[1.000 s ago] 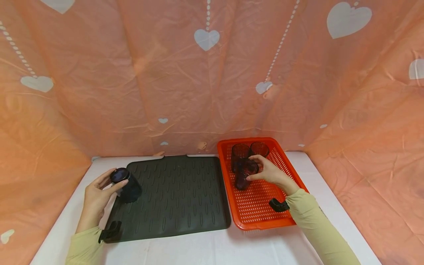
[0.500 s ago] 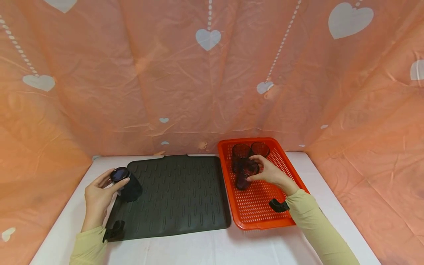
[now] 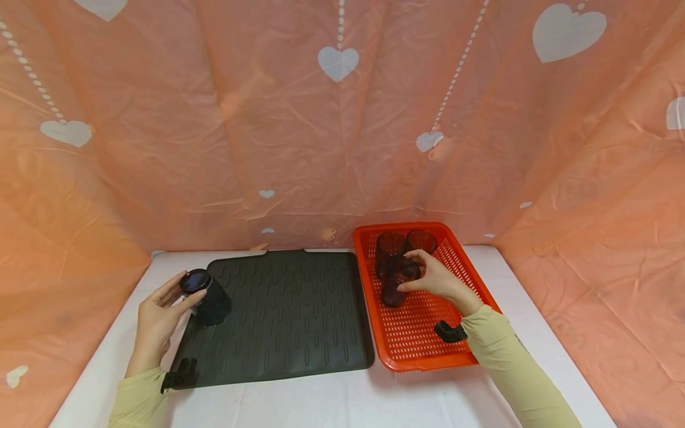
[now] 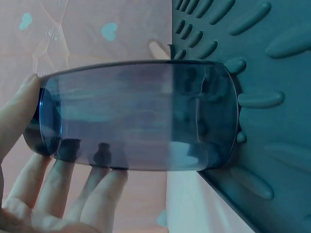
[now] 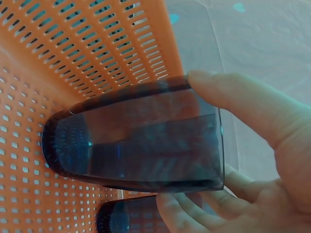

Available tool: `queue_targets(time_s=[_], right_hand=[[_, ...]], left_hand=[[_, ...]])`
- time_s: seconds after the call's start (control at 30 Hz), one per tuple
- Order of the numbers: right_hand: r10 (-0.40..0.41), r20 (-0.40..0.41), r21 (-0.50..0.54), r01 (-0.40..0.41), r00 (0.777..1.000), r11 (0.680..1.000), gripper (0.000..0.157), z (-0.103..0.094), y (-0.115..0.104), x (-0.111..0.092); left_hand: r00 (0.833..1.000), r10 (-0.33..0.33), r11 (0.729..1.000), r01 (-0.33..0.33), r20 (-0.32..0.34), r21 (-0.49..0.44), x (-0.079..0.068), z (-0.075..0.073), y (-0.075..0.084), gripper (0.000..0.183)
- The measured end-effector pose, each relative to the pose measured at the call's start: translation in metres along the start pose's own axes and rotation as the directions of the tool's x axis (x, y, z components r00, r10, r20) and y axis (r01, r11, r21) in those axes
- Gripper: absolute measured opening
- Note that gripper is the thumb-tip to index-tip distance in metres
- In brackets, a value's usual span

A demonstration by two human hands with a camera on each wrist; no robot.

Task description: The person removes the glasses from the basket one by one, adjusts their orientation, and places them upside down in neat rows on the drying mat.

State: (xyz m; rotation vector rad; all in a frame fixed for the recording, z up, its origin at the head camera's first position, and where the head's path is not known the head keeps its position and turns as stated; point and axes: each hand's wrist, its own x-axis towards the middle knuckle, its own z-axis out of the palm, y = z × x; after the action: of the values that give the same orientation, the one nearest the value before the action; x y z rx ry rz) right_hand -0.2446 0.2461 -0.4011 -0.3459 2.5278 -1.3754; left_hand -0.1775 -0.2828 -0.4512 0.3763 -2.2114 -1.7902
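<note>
My left hand (image 3: 156, 316) grips a dark blue, see-through glass (image 3: 213, 304) by its upper end, thumb on one side and fingers on the other. This glass stands on the left part of the dark ribbed mat (image 3: 283, 315), narrower end up; in the left wrist view its wide end (image 4: 221, 116) meets the mat. Over in the red basket (image 3: 412, 351), my right hand (image 3: 439, 279) pinches a dark purple glass (image 3: 393, 292) near its rim. The right wrist view has that glass (image 5: 141, 141) with its narrow base at the basket's perforated floor.
Two more dark glasses stand at the back of the basket, one at left (image 3: 389, 242) and one at right (image 3: 423, 239). A white tabletop (image 3: 299, 404) lies beneath the mat and basket. An orange curtain (image 3: 289, 148) with hearts encloses the back and sides.
</note>
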Motion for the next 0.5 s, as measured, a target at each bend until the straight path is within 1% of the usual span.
queue_targets(time_s=[0.07,0.1,0.13,0.2,0.23,0.3,0.33,0.43,0.47,0.5], right_hand=[[-0.006,-0.018,-0.023,0.006,1.0,1.0,0.078,0.0002,-0.0005,-0.0004],[-0.007,-0.026,-0.034,0.006,1.0,0.999,0.078,0.0003,-0.0008,-0.0006],[-0.006,-0.037,-0.04,0.005,0.999,0.999,0.078,0.0005,-0.0011,-0.0008],[-0.006,-0.048,-0.045,0.003,0.999,0.999,0.079,0.0006,-0.0018,-0.0017],[-0.005,-0.05,-0.043,0.003,0.999,0.999,0.079,0.0006,-0.002,-0.0022],[0.001,-0.06,-0.041,-0.004,0.998,0.999,0.079,0.0005,-0.0025,-0.0032],[-0.001,-0.059,-0.041,-0.002,0.998,0.999,0.079,0.0004,-0.0024,-0.0035],[-0.003,-0.063,-0.046,0.0,0.998,0.999,0.079,0.0,-0.0023,-0.0041],[-0.004,-0.066,-0.054,0.001,0.998,0.999,0.079,-0.0001,-0.0022,-0.0041],[-0.004,-0.067,-0.06,0.0,0.998,0.998,0.079,-0.0002,-0.002,-0.004]], left_hand=[[0.999,0.004,1.0,-0.003,0.032,-0.018,0.0015,-0.0021,-0.002,0.066],[0.999,0.008,0.999,-0.006,0.041,-0.052,0.002,-0.0031,-0.0034,0.065],[0.999,0.004,1.0,-0.003,0.049,-0.014,0.0024,-0.0036,-0.0028,0.067],[0.998,0.002,1.0,-0.001,0.062,-0.012,0.0025,-0.0048,-0.003,0.068],[0.998,0.0,0.999,0.003,0.06,-0.045,0.003,-0.005,-0.004,0.067],[0.998,-0.006,0.999,0.009,0.065,-0.043,0.0029,-0.0056,-0.0034,0.068],[0.997,-0.013,1.0,0.014,0.07,-0.01,0.003,-0.0058,-0.0023,0.07],[0.997,-0.024,0.999,0.026,0.078,-0.026,0.0027,-0.0064,-0.0009,0.07],[0.996,-0.028,1.0,0.028,0.086,0.002,0.002,-0.0066,0.0007,0.072],[0.997,-0.032,0.999,0.033,0.076,-0.015,0.0018,-0.0063,0.0008,0.071]])
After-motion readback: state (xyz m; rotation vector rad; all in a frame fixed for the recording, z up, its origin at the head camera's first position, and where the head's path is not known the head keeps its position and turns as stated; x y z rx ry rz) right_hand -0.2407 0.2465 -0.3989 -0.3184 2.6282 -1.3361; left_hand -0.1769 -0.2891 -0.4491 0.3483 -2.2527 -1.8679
